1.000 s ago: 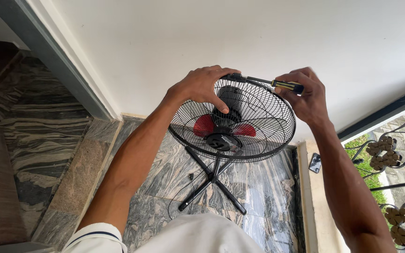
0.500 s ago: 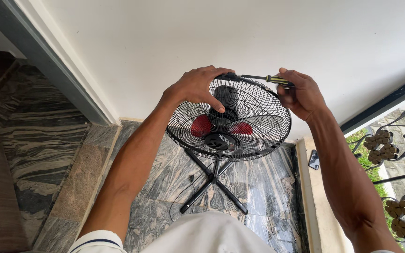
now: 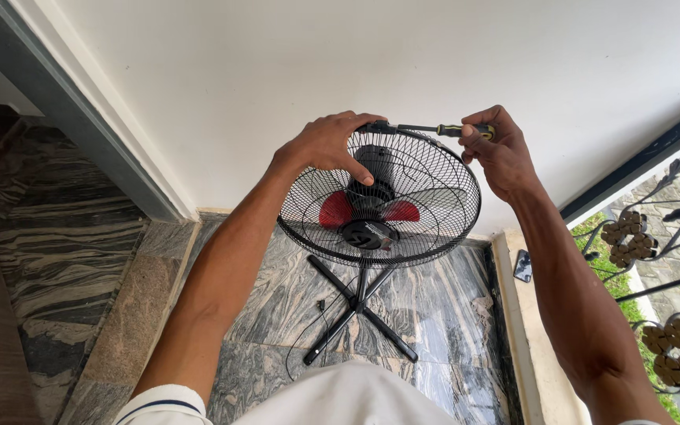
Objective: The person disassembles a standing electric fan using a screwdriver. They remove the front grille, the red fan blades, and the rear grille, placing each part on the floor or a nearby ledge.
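Hands (image 3: pixel 326 145) on fan grille's (image 3: pixel 426 185) top rim

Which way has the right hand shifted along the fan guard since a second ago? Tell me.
Yes: the right hand has crept leftward, toward the left hand on the fan guard.

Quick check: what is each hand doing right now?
Left hand: gripping the top rim of the fan guard.
Right hand: closed on the screwdriver.
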